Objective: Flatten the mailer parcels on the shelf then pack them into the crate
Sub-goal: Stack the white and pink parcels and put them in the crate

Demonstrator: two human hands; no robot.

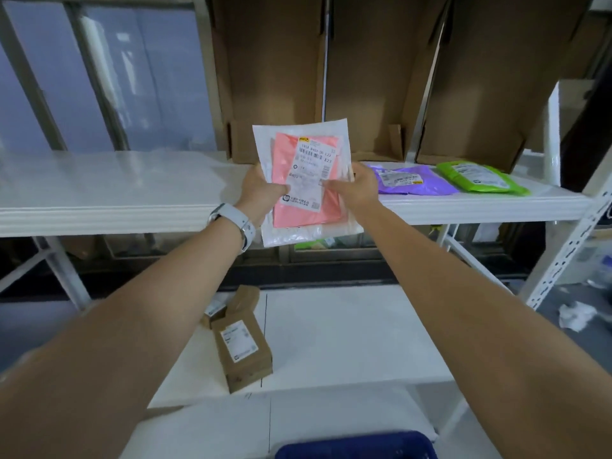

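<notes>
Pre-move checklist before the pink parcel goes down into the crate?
1. Left hand grips the pink parcel: ok.
2. Right hand pinches its other edge: ok.
3. Parcel flat, label facing up: ok.
4. Blue crate in view below: ok, only its rim shows.
5. Room inside the crate: cannot tell.
6. Purple parcel and green parcel on the shelf, not yet packed: not ok.

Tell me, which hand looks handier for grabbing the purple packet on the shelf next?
Probably the right hand. It grips the held pink mailer on the side nearest the purple mailer, which lies just to its right on the shelf. The left hand would have to cross over.
</notes>
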